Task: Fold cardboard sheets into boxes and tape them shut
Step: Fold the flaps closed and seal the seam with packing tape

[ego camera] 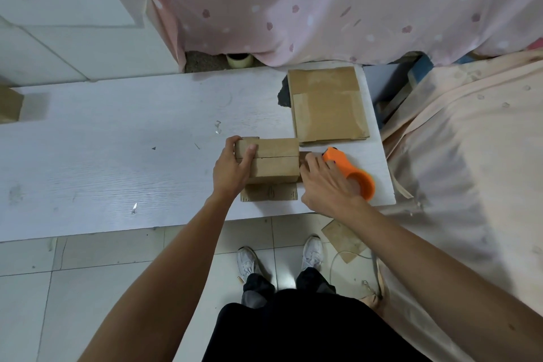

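Note:
A small folded cardboard box (pixel 274 160) stands on the white table (pixel 117 156), its top flaps closed along a middle seam and one flap lying flat toward me. My left hand (pixel 233 166) grips the box's left end, thumb on top. My right hand (pixel 324 185) lies over the orange tape dispenser (pixel 357 176) at the box's right end, fingers curled round it. A stack of flat cardboard sheets (pixel 327 106) lies just beyond, at the table's far right.
A roll of tape (pixel 239 60) sits at the table's back edge under the pink curtain (pixel 323 3). A cloth-covered surface (pixel 470 156) borders the right. Another cardboard box (pixel 8 106) stands at far left. Cardboard scraps (pixel 343 239) lie on the tiled floor by my feet.

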